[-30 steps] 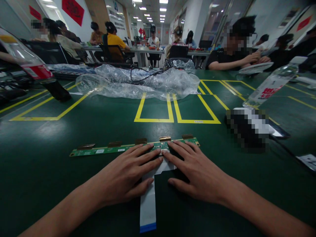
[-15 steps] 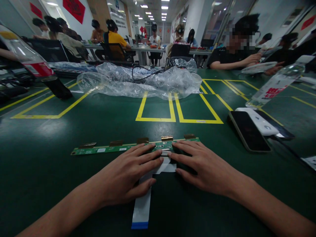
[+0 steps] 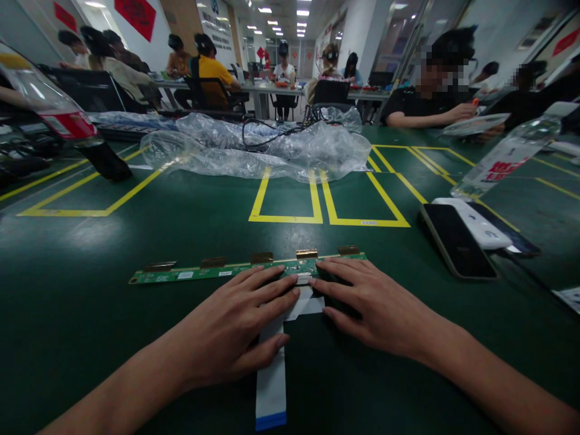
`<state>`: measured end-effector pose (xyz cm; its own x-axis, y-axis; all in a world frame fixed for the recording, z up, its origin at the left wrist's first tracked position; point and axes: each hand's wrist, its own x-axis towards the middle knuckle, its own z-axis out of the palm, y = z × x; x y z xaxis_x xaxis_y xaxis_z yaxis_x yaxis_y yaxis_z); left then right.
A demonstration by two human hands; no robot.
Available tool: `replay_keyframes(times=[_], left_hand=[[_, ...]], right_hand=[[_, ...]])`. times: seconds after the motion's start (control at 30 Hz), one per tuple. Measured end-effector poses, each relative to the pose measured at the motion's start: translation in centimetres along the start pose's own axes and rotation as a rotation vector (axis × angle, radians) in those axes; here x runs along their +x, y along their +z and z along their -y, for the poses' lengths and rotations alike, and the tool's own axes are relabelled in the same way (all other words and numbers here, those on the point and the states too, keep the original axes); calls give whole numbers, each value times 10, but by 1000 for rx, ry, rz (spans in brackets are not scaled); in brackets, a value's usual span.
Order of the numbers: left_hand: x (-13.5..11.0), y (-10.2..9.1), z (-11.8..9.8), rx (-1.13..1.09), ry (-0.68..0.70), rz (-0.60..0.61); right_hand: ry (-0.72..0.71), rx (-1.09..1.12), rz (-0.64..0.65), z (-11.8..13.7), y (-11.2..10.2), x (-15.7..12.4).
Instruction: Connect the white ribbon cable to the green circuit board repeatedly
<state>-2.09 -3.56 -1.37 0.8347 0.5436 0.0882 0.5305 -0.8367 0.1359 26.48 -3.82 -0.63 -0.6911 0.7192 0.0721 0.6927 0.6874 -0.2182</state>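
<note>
A long, narrow green circuit board (image 3: 203, 273) lies across the table in front of me, with several copper-brown film tabs (image 3: 261, 258) along its far edge. A flat white ribbon cable (image 3: 272, 380) meets the board at a pale connector (image 3: 303, 278), folds sideways, then runs toward me to a blue-tipped end. My left hand (image 3: 247, 317) lies open, fingers spread, fingertips on the board left of the connector and its thumb over the cable. To the right, my right hand (image 3: 374, 299) is also open, fingertips on the board and beside the connector. How far the cable sits in the connector cannot be told.
Crumpled clear plastic (image 3: 272, 148) with a black cord spans the table's far side. A cola bottle (image 3: 72, 130) stands left. On the right are a water bottle (image 3: 507, 157), a phone (image 3: 457, 241) and a white device (image 3: 475, 223). A person (image 3: 430, 90) sits beyond.
The cable's blue-tipped end has swung a little to the right and toward me. Both my hands stay almost where they were on the board.
</note>
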Motion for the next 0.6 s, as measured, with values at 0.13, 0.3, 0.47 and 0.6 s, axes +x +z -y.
replay_keyframes(times=[0.13, 0.3, 0.47, 0.6], left_hand=[[0, -1, 1, 8, -5, 1], [-1, -1, 3, -12, -38, -11], [0, -1, 2, -5, -70, 11], [2, -1, 1, -21, -93, 25]], right_hand=[[5, 8, -14, 2, -1, 0], [12, 37, -5, 5, -4, 1], [8, 60, 8, 4, -5, 1], [9, 58, 32, 2, -4, -1]])
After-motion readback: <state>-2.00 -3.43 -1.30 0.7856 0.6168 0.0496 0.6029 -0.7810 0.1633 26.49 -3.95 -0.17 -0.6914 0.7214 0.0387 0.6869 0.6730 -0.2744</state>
